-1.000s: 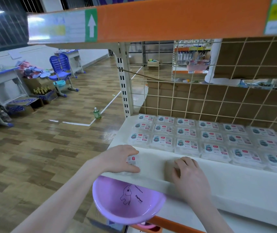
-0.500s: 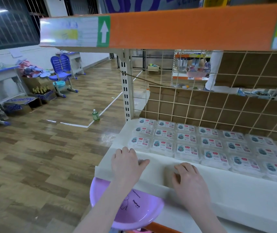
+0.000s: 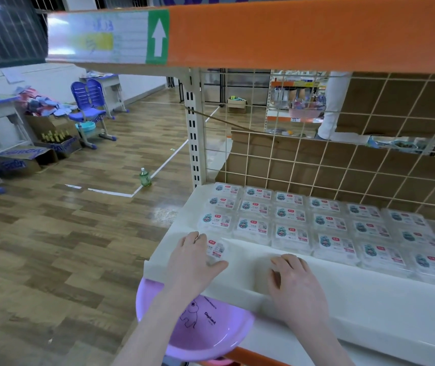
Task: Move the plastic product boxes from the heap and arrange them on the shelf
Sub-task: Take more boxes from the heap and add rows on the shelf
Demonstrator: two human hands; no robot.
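Left hand (image 3: 194,257) lying palm-down on a clear plastic product box (image 3: 215,250) at the front left of the white shelf (image 3: 369,297), fingers straight and close together, thumb spread toward the right along the box's near edge. Right hand (image 3: 297,282) resting on a second clear box (image 3: 264,276) near the shelf's front lip, fingers bent over its far edge; grip or mere rest cannot be told. Sitting behind both hands, touching side by side in three rows against the wire grid back (image 3: 316,165): labelled product boxes (image 3: 327,223). Showing below the shelf edge, under the left forearm: purple plastic basin (image 3: 203,336) with elephant print. Standing on the wooden floor to the left: green bottle (image 3: 145,177).
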